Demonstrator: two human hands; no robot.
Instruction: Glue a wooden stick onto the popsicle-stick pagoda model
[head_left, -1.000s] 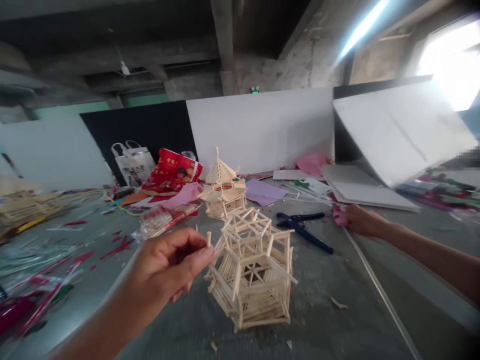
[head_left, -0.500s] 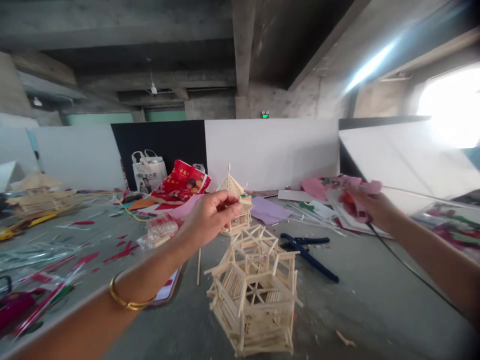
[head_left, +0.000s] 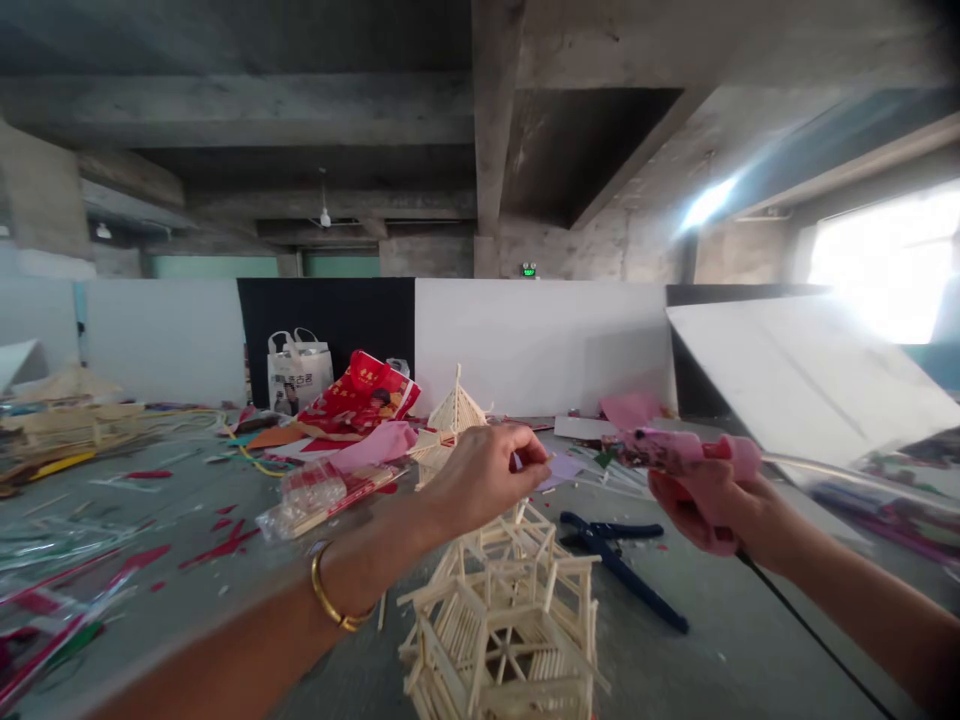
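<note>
My left hand (head_left: 487, 478) is raised over a stick-built model house (head_left: 510, 630) at the bottom centre. Its thumb and fingertips are pinched together; the short wooden stick it held a second ago is hidden between them. A gold bangle (head_left: 328, 600) sits on that wrist. My right hand (head_left: 712, 505) grips a pink glue gun (head_left: 675, 450). Its nozzle points left, a short gap from my left fingertips. The gun's black cord (head_left: 814, 632) trails down to the right.
A smaller stick tower (head_left: 455, 412) stands behind my left hand. Blue pliers (head_left: 622, 562) lie right of the model. A plastic packet of sticks (head_left: 322, 492), a red bag (head_left: 361, 385), a white bag (head_left: 296, 368) and paper scraps lie to the left. White boards (head_left: 540, 345) stand behind.
My right hand picked the glue gun up off the table and brought it left toward my left hand. My left hand rose and moved right. The view tilted upward.
</note>
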